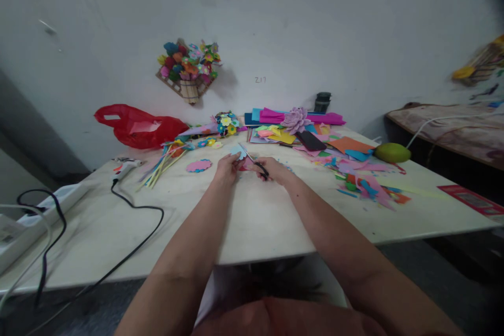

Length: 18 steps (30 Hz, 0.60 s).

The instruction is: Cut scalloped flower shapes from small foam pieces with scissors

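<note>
Near the middle of the table, my left hand point(227, 167) pinches a light blue foam or paper piece point(237, 150). My right hand point(270, 169) grips black-handled scissors point(261, 169), their blades pointing up and left alongside the blue piece. Something pink-red lies under or between my hands, partly hidden by the fingers. A round, scalloped pink piece with a blue edge point(199, 166) rests on the table left of my left hand. Tiny blue scraps point(285, 164) are scattered just past my right hand.
At the left lie a hot glue gun point(126, 167) with a black cord, a power strip point(66, 197) and a red plastic bag point(137, 126). Coloured sheets point(271, 115), a dark phone point(311, 140) and several scraps point(370, 184) spread behind and right, near a green-yellow oval object point(392, 153).
</note>
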### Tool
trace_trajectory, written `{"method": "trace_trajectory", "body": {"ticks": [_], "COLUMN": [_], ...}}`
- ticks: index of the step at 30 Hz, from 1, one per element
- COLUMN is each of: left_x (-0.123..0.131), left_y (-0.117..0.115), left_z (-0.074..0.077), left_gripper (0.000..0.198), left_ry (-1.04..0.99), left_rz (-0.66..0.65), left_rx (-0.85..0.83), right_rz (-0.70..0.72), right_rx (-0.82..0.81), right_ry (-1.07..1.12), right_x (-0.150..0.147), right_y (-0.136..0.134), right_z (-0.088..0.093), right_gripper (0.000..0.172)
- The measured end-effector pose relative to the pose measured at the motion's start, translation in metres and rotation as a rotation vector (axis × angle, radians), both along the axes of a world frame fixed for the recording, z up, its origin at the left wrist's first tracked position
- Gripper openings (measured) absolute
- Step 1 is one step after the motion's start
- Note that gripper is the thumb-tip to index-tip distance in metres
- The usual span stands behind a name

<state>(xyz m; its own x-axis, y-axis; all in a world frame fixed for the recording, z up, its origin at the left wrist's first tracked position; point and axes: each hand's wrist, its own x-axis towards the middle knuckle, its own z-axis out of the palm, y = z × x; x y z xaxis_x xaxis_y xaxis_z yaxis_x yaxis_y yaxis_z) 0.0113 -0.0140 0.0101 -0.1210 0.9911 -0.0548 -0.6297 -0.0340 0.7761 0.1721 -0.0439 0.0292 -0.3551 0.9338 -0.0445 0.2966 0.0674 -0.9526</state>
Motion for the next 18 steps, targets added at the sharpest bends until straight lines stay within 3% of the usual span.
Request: {"method": "trace_trajectory", "body": {"ticks": [18], "left_x": [-0.0035], "left_y": [-0.0053], "left_z": [0.0062], "left_gripper": [0.012], "left_ry": [0.068], "left_rz": [-0.034], "left_rx": [-0.025], "right_rz": [0.058], "right_rx": [0.014], "right_ry": [0.006], "right_x": [0.0045], "right_y": [0.0083], "right_z": [-0.0079], "right_gripper": [0.022]}}
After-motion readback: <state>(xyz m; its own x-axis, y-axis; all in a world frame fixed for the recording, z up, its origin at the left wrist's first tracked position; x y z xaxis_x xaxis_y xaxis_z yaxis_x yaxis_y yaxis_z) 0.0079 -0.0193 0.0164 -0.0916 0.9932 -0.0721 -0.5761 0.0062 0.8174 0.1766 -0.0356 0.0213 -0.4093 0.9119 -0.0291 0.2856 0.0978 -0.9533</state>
